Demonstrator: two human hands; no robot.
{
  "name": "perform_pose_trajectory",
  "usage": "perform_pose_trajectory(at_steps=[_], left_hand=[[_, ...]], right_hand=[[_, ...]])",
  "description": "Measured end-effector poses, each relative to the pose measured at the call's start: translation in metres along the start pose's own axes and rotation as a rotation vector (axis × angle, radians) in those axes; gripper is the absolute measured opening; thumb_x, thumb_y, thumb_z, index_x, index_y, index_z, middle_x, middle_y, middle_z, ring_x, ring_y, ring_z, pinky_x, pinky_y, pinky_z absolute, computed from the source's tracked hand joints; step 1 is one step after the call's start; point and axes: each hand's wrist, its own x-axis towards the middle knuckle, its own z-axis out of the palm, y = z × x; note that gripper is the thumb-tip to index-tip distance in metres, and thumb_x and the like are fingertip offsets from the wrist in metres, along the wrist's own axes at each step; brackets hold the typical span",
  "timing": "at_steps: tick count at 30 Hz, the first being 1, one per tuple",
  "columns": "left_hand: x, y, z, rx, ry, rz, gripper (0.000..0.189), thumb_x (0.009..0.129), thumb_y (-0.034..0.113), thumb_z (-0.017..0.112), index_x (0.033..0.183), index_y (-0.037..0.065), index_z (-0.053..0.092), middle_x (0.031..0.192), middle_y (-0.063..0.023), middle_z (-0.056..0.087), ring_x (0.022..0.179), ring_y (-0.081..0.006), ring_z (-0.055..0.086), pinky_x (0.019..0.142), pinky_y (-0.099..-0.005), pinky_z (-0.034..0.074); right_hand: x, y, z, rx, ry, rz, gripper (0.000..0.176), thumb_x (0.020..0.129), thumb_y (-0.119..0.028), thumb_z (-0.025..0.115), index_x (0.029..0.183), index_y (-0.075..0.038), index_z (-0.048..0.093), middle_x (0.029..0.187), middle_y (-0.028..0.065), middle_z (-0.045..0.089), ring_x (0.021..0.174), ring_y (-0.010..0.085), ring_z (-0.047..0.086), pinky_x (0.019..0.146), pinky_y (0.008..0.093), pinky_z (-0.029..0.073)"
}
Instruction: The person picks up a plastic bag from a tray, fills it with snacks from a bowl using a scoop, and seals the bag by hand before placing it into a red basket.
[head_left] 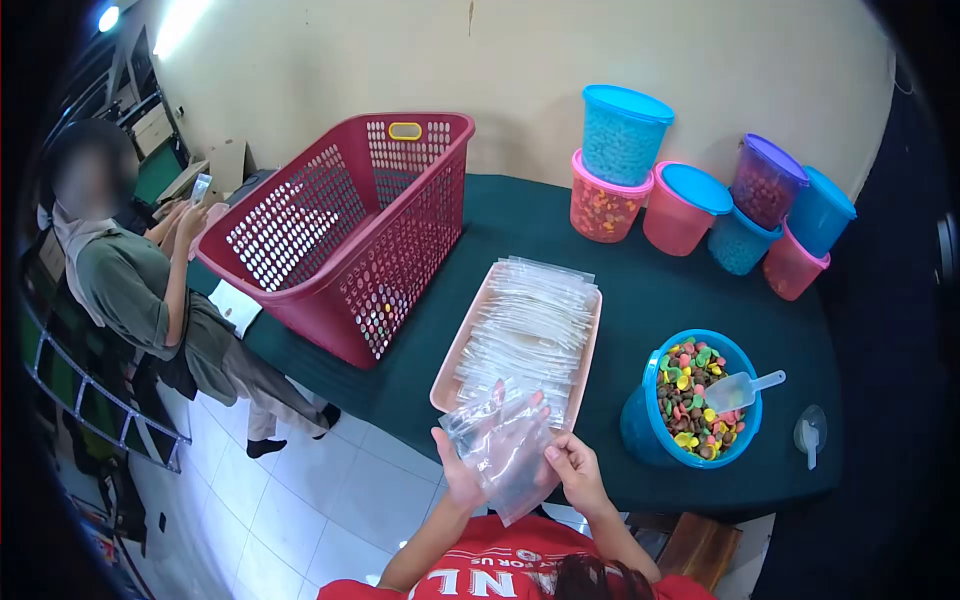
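Observation:
A clear plastic bag (505, 450) is in front of me, tilted above the near end of a pale pink tray (440, 392). My left hand (463, 475) lies flat under it, fingers stretched and thumb apart; some fingers show through the plastic. With thumb and fingers my right hand (580, 478) pinches the bag's right edge. Inside the tray lies a thick stack of clear plastic bags (530, 330). To the right stands a blue bucket (640, 425) of colourful cereal pieces (690, 400), a clear scoop (735, 392) resting on top.
A large maroon basket (350, 290) stands at left on the green-covered table (400, 400). Several lidded tubs (680, 215) are grouped at the back right. A small clear dish with a spoon (811, 437) lies near the right edge. Another person (140, 280) stands left, holding a small packet.

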Motion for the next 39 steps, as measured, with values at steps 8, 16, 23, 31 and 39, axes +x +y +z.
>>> perform_pose_trajectory(at_steps=[8, 16, 23, 31, 39], left_hand=[[-0.024, -0.014, 0.000, -0.001, -0.192, -0.071, 0.116, 0.059, 0.065, 0.059, 0.134, -0.006, 0.005, 0.131, -0.0184, 0.029, 0.125, -0.0320, 0.027, 0.107, -0.0441, 0.011], [-0.040, -0.031, 0.025, 0.205, -0.311, -0.214, 0.114, 0.048, 0.046, 0.071, 0.134, -0.001, 0.013, 0.128, -0.0121, 0.032, 0.126, -0.0225, 0.026, 0.106, -0.0355, 0.013], [-0.031, -0.075, 0.044, 0.290, -0.456, -0.200, 0.110, 0.054, 0.045, 0.069, 0.134, 0.001, 0.007, 0.134, -0.0140, 0.021, 0.127, -0.0264, 0.020, 0.104, -0.0387, 0.017], [-0.015, -0.135, 0.065, 0.358, -0.405, -0.177, 0.107, 0.055, 0.045, 0.069, 0.133, 0.001, 0.010, 0.132, -0.0140, 0.022, 0.126, -0.0264, 0.022, 0.103, -0.0384, 0.018], [-0.011, -0.173, 0.077, 0.442, -0.295, -0.104, 0.104, 0.055, 0.045, 0.069, 0.131, 0.001, 0.013, 0.131, -0.0139, 0.023, 0.125, -0.0263, 0.023, 0.102, -0.0381, 0.019]], right_hand=[[-0.039, 0.014, 0.002, -0.058, 0.073, 0.004, 0.009, 0.083, -0.009, 0.057, 0.087, -0.002, 0.051, 0.084, 0.0030, 0.054, 0.072, 0.0074, 0.049, 0.064, 0.0223, 0.041], [-0.072, -0.070, 0.019, -0.945, 0.131, -0.767, 0.037, 0.066, -0.002, 0.062, 0.102, -0.005, 0.055, 0.106, 0.0125, 0.052, 0.102, 0.0291, 0.048, 0.085, 0.0368, 0.038], [-0.074, -0.082, -0.012, -1.048, 0.019, -0.919, 0.043, 0.069, -0.007, 0.063, 0.111, -0.011, 0.055, 0.115, 0.0061, 0.052, 0.110, 0.0247, 0.046, 0.094, 0.0419, 0.031], [-0.077, -0.094, -0.077, -0.986, 0.002, -1.059, 0.042, 0.066, -0.008, 0.070, 0.106, -0.011, 0.057, 0.115, 0.0059, 0.053, 0.109, 0.0232, 0.048, 0.094, 0.0411, 0.033], [-0.068, -0.096, -0.123, -0.975, -0.039, -1.169, 0.043, 0.060, -0.012, 0.075, 0.101, -0.011, 0.059, 0.108, 0.0068, 0.056, 0.105, 0.0250, 0.051, 0.092, 0.0418, 0.036]])
